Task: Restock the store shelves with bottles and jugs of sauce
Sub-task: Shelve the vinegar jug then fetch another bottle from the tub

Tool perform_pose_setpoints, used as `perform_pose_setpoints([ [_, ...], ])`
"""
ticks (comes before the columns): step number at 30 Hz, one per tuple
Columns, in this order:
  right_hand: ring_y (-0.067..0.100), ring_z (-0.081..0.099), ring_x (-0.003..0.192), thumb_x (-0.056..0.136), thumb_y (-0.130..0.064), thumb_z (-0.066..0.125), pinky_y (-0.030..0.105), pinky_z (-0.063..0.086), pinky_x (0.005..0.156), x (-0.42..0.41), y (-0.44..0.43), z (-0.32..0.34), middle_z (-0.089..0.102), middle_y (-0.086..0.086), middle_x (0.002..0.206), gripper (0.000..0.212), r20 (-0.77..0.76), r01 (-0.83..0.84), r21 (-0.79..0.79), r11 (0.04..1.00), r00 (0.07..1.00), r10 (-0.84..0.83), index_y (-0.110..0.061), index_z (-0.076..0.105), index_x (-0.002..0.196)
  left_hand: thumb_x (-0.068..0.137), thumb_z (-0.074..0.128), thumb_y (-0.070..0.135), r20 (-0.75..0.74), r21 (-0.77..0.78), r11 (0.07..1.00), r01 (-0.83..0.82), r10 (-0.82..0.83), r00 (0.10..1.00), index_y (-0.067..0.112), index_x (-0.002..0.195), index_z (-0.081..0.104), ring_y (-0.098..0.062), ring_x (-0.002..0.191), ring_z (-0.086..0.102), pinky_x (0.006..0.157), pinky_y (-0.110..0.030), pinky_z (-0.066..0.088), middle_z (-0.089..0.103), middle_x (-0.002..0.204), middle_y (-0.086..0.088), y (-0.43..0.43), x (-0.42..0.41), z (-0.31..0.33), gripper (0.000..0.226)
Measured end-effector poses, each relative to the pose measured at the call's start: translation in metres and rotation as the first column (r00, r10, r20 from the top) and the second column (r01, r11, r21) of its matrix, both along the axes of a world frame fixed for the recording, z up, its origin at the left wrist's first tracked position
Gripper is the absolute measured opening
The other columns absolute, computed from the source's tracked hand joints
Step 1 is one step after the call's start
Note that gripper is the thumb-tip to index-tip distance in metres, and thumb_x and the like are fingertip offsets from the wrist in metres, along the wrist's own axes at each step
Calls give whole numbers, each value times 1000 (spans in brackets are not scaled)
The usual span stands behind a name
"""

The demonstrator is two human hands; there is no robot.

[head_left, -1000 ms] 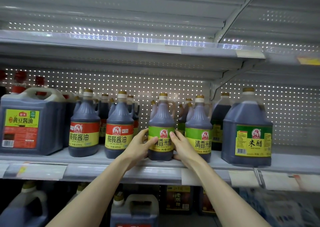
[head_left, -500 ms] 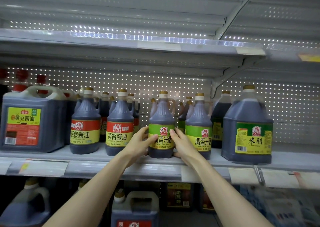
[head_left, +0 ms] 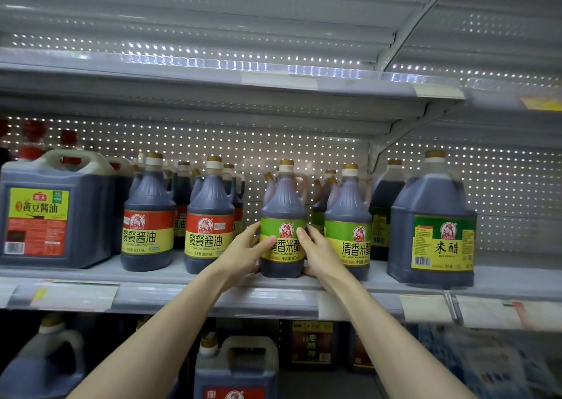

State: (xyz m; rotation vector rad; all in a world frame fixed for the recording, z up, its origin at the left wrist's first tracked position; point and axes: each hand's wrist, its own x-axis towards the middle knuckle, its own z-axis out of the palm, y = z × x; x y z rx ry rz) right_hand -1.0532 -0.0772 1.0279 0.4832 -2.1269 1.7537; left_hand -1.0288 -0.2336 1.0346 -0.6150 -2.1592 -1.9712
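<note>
Head view: stretched forward, left grip (head_left: 243,252) and right grip (head_left: 319,255) clasp the green-label bottle (head_left: 284,199) (standing upright).

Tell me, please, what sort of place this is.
Probably a shop's sauce aisle: metal shelves with a perforated back panel, price tags along the shelf edge, and rows of matching labelled bottles and jugs.

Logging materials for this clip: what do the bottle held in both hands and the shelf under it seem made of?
Green-label bottle: likely translucent plastic, fairly glossy; dark liquid shows through and a moulded handle loops beside the neck. Shelf: probably painted metal, pale grey, matte; thin flat edge and a perforated back panel suggest sheet steel.
</note>
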Motion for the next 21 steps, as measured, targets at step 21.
perform_pose_setpoints([
  [21,11,49,114,103,-30,39,31,40,103,10,-1,3,51,-7,119,42,7,9,5,1000,1000,-9,-16,40,143,97,51,19,3,-16,999,-31,31,1000,16,142,38,-14,111,56,70,-25,48,57,131,-5,-2,-2,-2,47],
])
